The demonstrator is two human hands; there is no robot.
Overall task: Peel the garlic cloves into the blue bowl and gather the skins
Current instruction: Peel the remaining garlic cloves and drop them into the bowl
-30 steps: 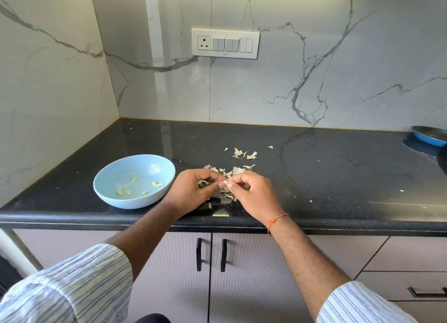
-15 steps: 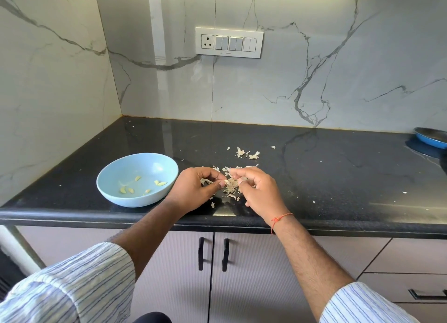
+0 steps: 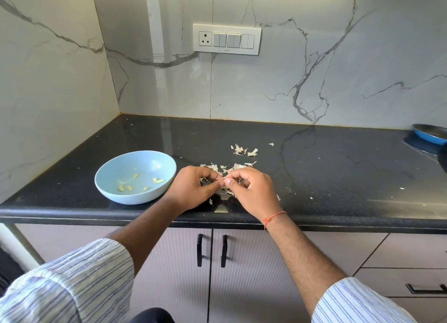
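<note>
While fingertips meet, left hand [image 3: 193,189] and right hand [image 3: 251,192] both curled, pinching one garlic clove [image 3: 223,182].

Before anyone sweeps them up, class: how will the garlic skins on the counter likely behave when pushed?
The garlic skins look thin, curled and ragged, so they are probably very light and floppy. Scattered flecks on the counter suggest they may drift or scatter rather than slide together. They likely crumple or tear if pinched.

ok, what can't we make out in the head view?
- Whatever the left hand and right hand pinch: hidden by fingertips, too small.
- Papery garlic skins: partly behind the hands.
- Blue pan: cut by right edge.
- Pale blue bowl: clove count unclear.
</note>
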